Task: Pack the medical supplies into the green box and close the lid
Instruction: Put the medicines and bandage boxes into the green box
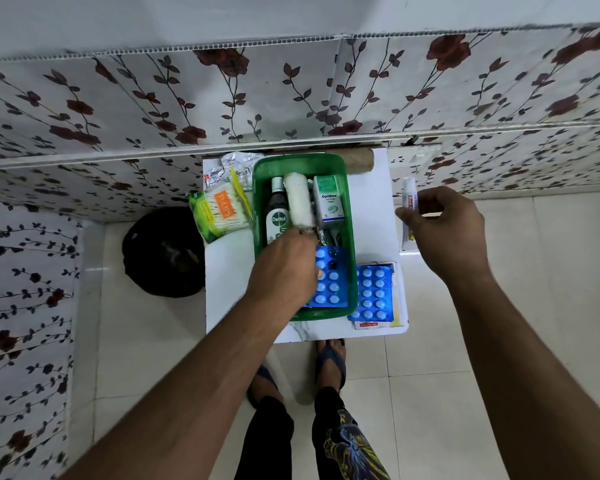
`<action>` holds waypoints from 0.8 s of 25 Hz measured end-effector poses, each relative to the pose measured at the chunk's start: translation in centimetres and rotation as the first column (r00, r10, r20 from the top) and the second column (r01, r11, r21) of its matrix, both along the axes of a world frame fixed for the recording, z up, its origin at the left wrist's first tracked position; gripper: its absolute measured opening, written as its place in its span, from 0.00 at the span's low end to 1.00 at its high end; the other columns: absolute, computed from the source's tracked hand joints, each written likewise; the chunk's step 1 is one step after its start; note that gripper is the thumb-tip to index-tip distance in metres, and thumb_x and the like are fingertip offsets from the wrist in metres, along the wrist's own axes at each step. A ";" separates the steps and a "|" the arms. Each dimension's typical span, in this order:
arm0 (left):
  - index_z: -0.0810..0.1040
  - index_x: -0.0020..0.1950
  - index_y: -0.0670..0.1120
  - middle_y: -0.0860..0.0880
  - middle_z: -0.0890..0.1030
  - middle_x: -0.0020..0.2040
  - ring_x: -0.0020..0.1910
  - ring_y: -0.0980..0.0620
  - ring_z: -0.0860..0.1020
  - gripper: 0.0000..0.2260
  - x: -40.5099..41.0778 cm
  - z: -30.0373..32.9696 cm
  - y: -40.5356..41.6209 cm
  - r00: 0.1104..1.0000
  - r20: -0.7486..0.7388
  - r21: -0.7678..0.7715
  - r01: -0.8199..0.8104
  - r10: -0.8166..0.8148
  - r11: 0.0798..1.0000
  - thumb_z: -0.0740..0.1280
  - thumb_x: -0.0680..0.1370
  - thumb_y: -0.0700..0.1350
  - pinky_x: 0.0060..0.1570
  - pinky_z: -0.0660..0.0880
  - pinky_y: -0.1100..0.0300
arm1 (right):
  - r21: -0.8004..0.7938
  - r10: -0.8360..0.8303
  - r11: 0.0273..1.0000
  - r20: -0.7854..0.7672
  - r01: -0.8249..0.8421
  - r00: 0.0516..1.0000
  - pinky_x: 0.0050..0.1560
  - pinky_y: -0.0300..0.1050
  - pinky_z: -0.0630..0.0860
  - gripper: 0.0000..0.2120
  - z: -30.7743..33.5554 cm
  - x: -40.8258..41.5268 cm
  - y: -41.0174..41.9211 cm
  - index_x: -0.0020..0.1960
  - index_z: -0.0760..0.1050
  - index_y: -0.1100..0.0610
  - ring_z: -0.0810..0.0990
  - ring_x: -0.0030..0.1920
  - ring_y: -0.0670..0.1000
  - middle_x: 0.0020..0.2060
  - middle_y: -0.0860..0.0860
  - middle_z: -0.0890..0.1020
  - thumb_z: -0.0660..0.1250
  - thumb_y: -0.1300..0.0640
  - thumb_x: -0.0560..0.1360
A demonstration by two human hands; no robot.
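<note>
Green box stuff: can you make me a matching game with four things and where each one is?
Things:
1. Dettol bottle
2. cotton swab pack
3. white tube
4. blue pill strip

Places:
A. on the table, right of the green box
B. in the right hand
C. inside the green box
D. on the table, left of the green box

Pairs: 1-C, 2-D, 3-B, 4-A

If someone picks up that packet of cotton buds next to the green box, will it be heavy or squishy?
Probably light: the cotton bud packet is a thin plastic bag full of small swabs. It likely feels soft and crinkly, bending a bit in the hand. It hangs partly over the white table's left edge, so a careless push might tip it off.
</note>
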State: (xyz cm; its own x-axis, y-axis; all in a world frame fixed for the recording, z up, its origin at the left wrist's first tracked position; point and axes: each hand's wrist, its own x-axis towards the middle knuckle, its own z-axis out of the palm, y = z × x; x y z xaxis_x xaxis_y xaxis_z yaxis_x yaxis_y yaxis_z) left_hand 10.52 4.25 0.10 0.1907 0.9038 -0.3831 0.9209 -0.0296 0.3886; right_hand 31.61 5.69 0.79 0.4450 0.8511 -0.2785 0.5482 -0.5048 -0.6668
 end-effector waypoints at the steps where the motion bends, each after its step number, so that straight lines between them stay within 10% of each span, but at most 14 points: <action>1: 0.79 0.59 0.44 0.44 0.78 0.56 0.55 0.43 0.76 0.14 0.1 0.0 -0.2 0.996 -0.068 0.038 0.068 -0.065 0.997 0.72 0.73 0.42 0.47 0.75 0.51 | -0.004 0.002 1.000 -0.009 -0.002 1.000 0.39 0.33 0.70 0.10 0.1 0.0 0.0 0.53 0.80 0.54 0.80 0.44 0.47 0.43 0.46 0.82 0.72 0.53 0.73; 8: 0.78 0.59 0.45 0.47 0.80 0.55 0.56 0.46 0.70 0.13 -1.0 1.0 0.4 0.986 -0.056 0.077 0.161 -0.157 0.984 0.66 0.77 0.49 0.51 0.71 0.53 | -0.019 0.027 0.999 -0.055 -0.028 0.998 0.40 0.39 0.77 0.13 1.6 -2.5 0.5 0.55 0.80 0.54 0.80 0.38 0.40 0.39 0.42 0.81 0.73 0.51 0.73; 16: 0.82 0.53 0.46 0.51 0.79 0.46 0.37 0.64 0.74 0.09 -9.2 2.4 1.1 0.872 0.333 0.224 -0.442 0.358 0.869 0.68 0.75 0.38 0.38 0.66 0.75 | -0.150 0.284 0.945 -0.064 -0.291 0.957 0.40 0.44 0.75 0.12 0.9 -12.8 4.3 0.39 0.80 0.58 0.82 0.40 0.56 0.35 0.54 0.84 0.71 0.49 0.71; 20: 0.82 0.52 0.46 0.48 0.81 0.47 0.39 0.57 0.78 0.09 -11.7 0.0 0.5 0.843 0.328 0.126 -0.486 0.426 0.864 0.67 0.75 0.37 0.42 0.76 0.59 | -0.225 0.347 0.916 0.031 -0.331 0.938 0.35 0.43 0.69 0.14 -1.9 -15.5 6.2 0.38 0.79 0.59 0.79 0.37 0.58 0.31 0.54 0.80 0.70 0.48 0.69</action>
